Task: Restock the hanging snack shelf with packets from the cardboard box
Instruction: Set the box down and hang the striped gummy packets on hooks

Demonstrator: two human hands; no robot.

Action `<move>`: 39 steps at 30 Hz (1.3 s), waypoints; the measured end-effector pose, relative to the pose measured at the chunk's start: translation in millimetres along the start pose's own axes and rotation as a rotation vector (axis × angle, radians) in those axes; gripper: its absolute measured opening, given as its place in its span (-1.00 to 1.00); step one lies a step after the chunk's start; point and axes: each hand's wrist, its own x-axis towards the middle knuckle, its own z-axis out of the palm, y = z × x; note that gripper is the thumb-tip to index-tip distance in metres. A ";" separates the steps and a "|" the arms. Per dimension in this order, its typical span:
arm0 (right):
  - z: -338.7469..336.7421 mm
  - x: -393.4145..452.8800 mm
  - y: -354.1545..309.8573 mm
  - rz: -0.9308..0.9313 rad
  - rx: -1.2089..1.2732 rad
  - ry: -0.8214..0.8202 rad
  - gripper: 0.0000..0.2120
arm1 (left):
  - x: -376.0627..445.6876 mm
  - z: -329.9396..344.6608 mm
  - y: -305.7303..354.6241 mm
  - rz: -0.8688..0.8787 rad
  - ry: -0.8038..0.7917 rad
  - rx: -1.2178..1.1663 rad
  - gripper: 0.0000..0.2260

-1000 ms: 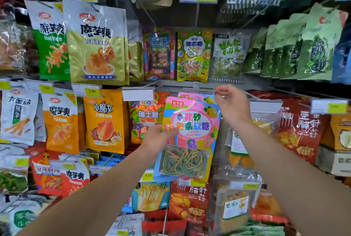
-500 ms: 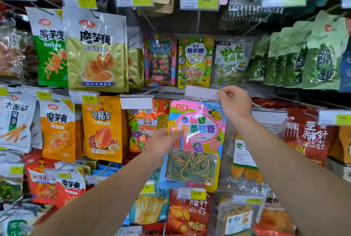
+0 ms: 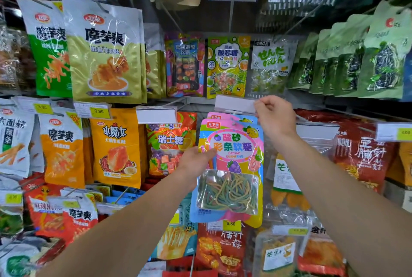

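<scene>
A pink, blue and yellow packet of striped candy strings (image 3: 231, 165) hangs at the middle of the shelf, with at least one same packet behind it. My left hand (image 3: 196, 163) grips the front packet's left edge. My right hand (image 3: 275, 118) pinches the right end of the blank price-tag holder (image 3: 234, 103) at the tip of that packet's hook. The cardboard box is out of view.
Hanging snack packets fill the rack: a gold packet (image 3: 107, 53) upper left, an orange one (image 3: 116, 147) below it, a Swiss sugar candy bag (image 3: 171, 142) left of my packet, green bags (image 3: 383, 53) upper right, red bags (image 3: 365, 154) to the right.
The packet has risen and slid back on the hook under the tag holder. My right hand closed on the holder's end. The view has tilted slightly, shifting the shelf downward in the frame.
</scene>
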 end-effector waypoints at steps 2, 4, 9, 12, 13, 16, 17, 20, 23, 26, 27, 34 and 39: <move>-0.4 -2.3 0.6 -0.009 0.019 0.000 -0.79 | 4.1 0.5 1.9 0.021 0.022 0.020 -0.83; -2.6 -10.3 2.0 -0.024 0.041 -0.001 -0.82 | 7.2 1.7 3.3 0.015 0.024 0.056 -0.82; -3.5 -41.8 23.4 -0.023 0.141 -0.076 -0.77 | 14.7 -5.3 -7.8 -0.004 0.004 0.106 -0.86; 0.8 -56.5 43.1 -0.080 0.027 -0.115 -0.64 | 17.0 -7.6 -10.3 -0.008 -0.028 0.083 -0.88; 3.0 -60.2 52.8 -0.101 -0.010 -0.127 -0.60 | 17.5 -7.5 -10.3 -0.005 -0.040 0.078 -0.89; 10.8 -72.3 79.6 -0.102 -0.113 -0.121 -0.54 | 21.5 -8.2 -13.6 -0.007 -0.063 0.058 -0.86; 13.6 -76.3 87.1 -0.085 -0.149 -0.118 -0.52 | 22.8 -9.3 -15.1 -0.021 -0.078 0.061 -0.82; 20.4 -89.9 104.9 -0.005 -0.277 -0.170 -0.36 | 27.0 -10.4 -20.0 -0.066 -0.133 0.045 -0.84; 32.4 -99.4 117.6 0.064 -0.281 -0.227 -0.16 | 32.0 -8.3 -26.0 -0.085 -0.152 0.031 -0.78; 41.6 -99.6 121.6 0.073 -0.282 -0.176 -0.09 | 38.3 -10.6 -34.1 0.005 -0.122 0.114 -0.78; 44.8 -98.4 121.8 0.072 -0.295 -0.153 -0.09 | 41.0 -15.0 -37.0 0.055 -0.102 0.219 -0.83; 63.5 -86.0 121.7 0.070 -0.496 -0.095 -0.12 | 49.3 -34.8 -47.9 0.271 -0.063 0.782 -0.82; 76.1 -81.5 121.9 0.137 -0.518 -0.095 -0.12 | 62.2 -40.7 -44.2 0.225 -0.115 0.854 -0.77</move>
